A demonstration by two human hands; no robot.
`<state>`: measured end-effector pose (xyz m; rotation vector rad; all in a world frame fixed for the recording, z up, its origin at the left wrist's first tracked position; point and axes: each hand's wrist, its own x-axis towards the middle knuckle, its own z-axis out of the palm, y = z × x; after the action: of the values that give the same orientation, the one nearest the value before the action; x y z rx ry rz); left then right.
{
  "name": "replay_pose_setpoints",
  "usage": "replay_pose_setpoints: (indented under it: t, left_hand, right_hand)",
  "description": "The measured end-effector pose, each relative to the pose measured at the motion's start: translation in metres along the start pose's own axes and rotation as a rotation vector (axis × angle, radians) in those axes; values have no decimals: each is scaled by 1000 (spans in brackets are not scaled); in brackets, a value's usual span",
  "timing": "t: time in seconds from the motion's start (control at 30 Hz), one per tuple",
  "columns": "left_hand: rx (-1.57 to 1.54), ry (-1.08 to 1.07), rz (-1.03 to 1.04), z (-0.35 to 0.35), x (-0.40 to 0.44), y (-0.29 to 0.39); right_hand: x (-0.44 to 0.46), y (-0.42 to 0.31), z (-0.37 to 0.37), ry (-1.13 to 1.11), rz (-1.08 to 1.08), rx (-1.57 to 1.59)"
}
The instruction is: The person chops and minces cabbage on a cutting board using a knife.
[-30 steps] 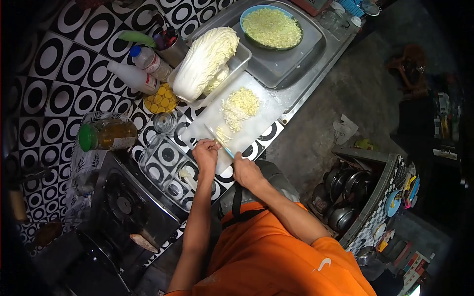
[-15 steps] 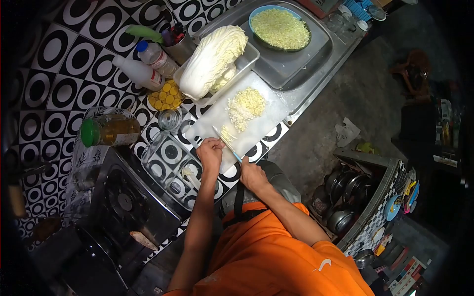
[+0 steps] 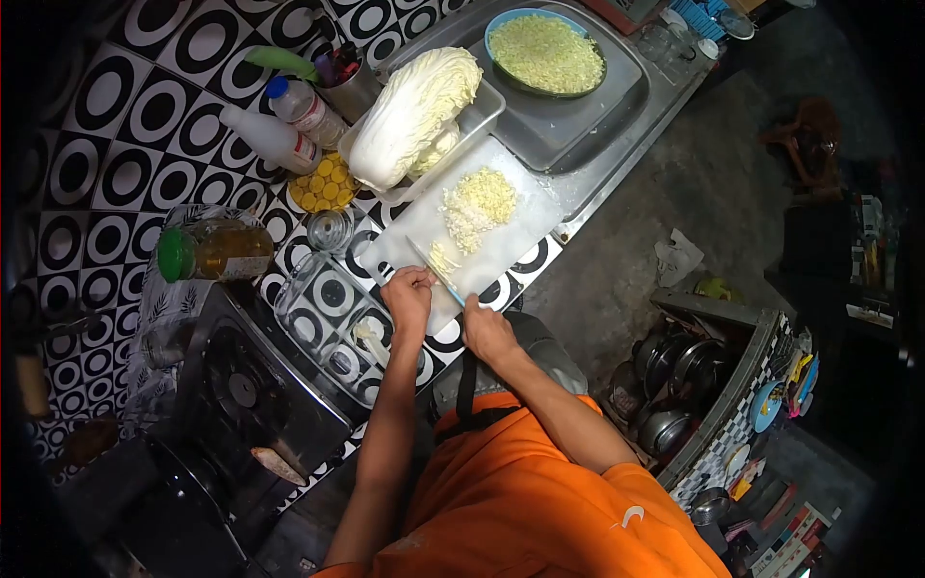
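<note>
My right hand [image 3: 489,332] is wrapped round the blue handle of a knife [image 3: 454,296], its blade resting low over the white cutting board [image 3: 389,252]. Beside the blade, my left hand [image 3: 409,291] is closed with fingertips pinched on a piece of cabbage, mostly hidden by the fingers. Thin cabbage strips [image 3: 442,259] lie just past the blade. Farther up the board is a heap of chopped cabbage [image 3: 480,207]. A whole napa cabbage [image 3: 414,120] rests on a clear plastic container [image 3: 489,108] behind the board.
A blue-rimmed bowl [image 3: 488,40] of chopped cabbage stands on the steel sink [image 3: 626,116]. Bottles [image 3: 313,114] and a green-lidded jar [image 3: 217,252] are at left. A clear tray [image 3: 323,323] lies near my left forearm, by the black stove [image 3: 260,385].
My right hand and the knife have shifted slightly left and up, with the blade tip farther from me. My left hand stays almost in place.
</note>
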<state>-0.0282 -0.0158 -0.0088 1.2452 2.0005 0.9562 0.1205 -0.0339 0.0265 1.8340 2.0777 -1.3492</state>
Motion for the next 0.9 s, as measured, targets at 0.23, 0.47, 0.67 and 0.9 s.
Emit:
replay_pose_setpoints:
  t: [0.23, 0.47, 0.67, 0.9]
  left_hand:
    - [46, 2, -83, -6, 0, 25]
    - [30, -17, 36, -5, 1, 7]
    - [101, -12, -28, -6, 0, 14]
    - [87, -13, -97, -9, 0, 18]
  right_hand:
    - [-5, -19, -22, -35, -18, -6]
    - [5, -9, -6, -43, 17, -38]
    - [-5, -26, -25, -53, -13, -19]
    - [3, -7, -2, -31, 25, -36]
